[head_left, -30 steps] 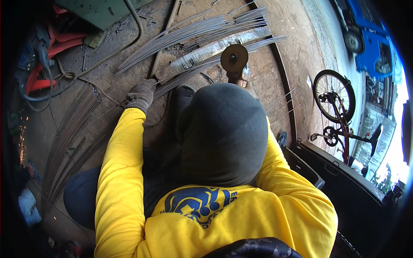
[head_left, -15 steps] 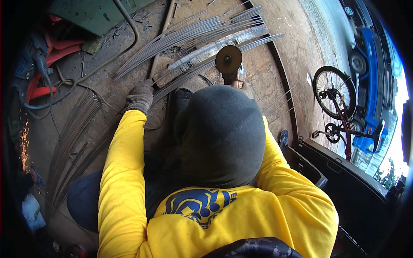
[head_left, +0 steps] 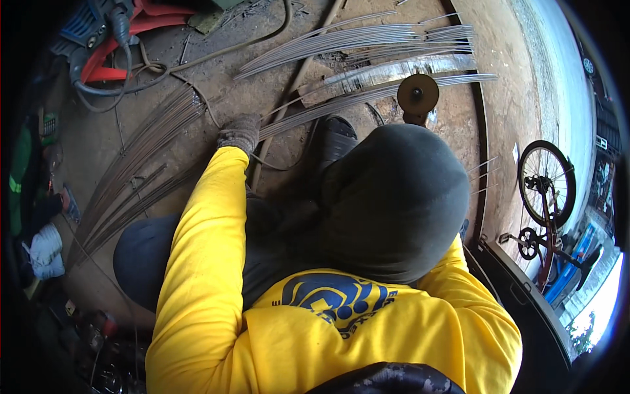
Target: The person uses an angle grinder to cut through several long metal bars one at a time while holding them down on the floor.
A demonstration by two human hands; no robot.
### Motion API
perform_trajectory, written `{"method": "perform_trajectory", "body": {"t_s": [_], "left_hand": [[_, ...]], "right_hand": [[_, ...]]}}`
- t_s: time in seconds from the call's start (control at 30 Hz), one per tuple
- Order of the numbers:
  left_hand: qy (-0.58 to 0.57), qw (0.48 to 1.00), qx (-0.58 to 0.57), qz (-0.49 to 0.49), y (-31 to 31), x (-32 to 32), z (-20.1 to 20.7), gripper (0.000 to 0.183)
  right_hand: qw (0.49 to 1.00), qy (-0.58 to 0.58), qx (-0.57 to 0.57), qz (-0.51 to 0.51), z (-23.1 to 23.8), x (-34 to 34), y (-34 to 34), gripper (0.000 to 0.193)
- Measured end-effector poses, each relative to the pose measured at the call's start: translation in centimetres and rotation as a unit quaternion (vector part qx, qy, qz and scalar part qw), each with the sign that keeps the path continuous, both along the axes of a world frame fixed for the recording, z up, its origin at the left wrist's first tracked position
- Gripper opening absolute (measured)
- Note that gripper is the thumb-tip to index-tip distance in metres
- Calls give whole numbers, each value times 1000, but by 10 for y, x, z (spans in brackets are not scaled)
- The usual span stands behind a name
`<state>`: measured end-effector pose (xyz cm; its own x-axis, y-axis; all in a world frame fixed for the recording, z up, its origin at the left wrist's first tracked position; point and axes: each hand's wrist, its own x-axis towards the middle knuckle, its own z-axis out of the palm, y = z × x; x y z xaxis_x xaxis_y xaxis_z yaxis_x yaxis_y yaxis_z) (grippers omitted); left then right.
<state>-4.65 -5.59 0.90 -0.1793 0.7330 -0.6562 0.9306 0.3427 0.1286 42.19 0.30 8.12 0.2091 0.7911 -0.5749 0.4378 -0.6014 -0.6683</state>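
My left hand (head_left: pixel 240 133), in a grey knit glove, is closed around the near-left end of thin metal rods (head_left: pixel 341 105). The rods stretch right across a long flat metal piece (head_left: pixel 387 73) on the ground. At their right part is an angle grinder (head_left: pixel 418 94) with a round brown disc facing up; whether the disc touches the rods I cannot tell. A dark hood (head_left: pixel 400 203) covers my right hand and most of the grinder's body. My right yellow sleeve (head_left: pixel 453 269) reaches in behind the hood toward the grinder, which is held up there.
More rods (head_left: pixel 354 41) lie beyond, and a darker rod bundle (head_left: pixel 138 157) fans out at left. A blue and red machine (head_left: pixel 98 33) with cables stands far left. A bicycle (head_left: pixel 545 197) is at right, past a dark metal edge (head_left: pixel 482 118). A sandalled foot (head_left: pixel 338 138) is near the rods.
The whole view has shifted, so things sit farther right. My left hand stays closed at the rod ends. The grinder remains over the rods; sparks at the far left no longer show.
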Motion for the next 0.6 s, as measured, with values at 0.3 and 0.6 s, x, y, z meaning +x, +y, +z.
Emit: {"method": "perform_trajectory", "body": {"t_s": [0.3, 0.6], "left_hand": [[-62, 989, 122, -49, 35, 33, -11, 34], [-90, 990, 107, -30, 48, 54, 7, 34]], "right_hand": [[997, -52, -24, 43, 6, -14, 14, 77], [999, -19, -26, 30, 59, -38, 11, 74]]}}
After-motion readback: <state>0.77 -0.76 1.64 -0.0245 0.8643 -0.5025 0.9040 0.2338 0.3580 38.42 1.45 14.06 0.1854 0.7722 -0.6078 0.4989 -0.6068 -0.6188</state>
